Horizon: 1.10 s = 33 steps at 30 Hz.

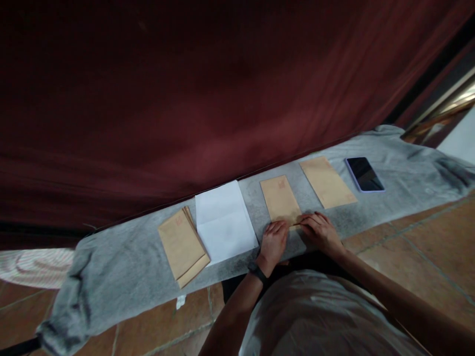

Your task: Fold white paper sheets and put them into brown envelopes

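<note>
A brown paper envelope (281,199) lies on the grey cloth in front of me, with a faint reddish mark near its far corner. At its near edge, where a narrow flap shows, both hands meet the paper. My left hand (273,241) has its fingers closed together on the left part of that edge. The fingers of my right hand (319,231) are bent and pinch the right end of the edge. My fingertips partly hide the flap, and the undersides of both hands are out of sight.
Left of the envelope are white paper sheets (224,222) with a crease and a stack of brown envelopes (181,244). Another brown envelope (327,182) and a phone (365,174) lie to the right. Behind the grey cloth (122,267) hangs a dark red curtain (208,109).
</note>
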Each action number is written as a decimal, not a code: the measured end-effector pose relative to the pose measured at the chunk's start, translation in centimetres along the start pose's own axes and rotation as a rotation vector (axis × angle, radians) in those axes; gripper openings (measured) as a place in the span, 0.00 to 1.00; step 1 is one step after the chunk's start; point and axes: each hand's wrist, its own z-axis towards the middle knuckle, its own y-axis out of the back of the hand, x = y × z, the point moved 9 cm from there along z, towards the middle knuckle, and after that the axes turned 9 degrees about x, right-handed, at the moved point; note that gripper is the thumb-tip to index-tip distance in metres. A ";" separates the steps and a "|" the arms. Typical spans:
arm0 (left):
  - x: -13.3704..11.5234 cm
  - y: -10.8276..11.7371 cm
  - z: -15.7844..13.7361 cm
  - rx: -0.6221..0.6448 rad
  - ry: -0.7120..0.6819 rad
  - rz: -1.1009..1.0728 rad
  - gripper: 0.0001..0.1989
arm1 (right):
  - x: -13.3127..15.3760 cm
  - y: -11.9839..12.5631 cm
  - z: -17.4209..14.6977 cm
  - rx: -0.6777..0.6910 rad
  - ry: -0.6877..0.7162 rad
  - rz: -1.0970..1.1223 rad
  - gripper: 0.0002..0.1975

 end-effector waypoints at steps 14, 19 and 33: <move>-0.9 -1.0 -0.8 0.048 -0.086 0.215 0.16 | 5.9 -2.0 -1.3 0.152 0.120 -0.037 0.27; -1.2 -1.6 -1.5 0.057 -0.100 0.255 0.21 | 5.5 -2.2 -2.4 0.190 0.103 -0.119 0.29; -2.1 -0.8 -3.8 0.001 0.058 0.317 0.26 | 2.5 -0.9 -3.5 0.148 0.017 -0.154 0.29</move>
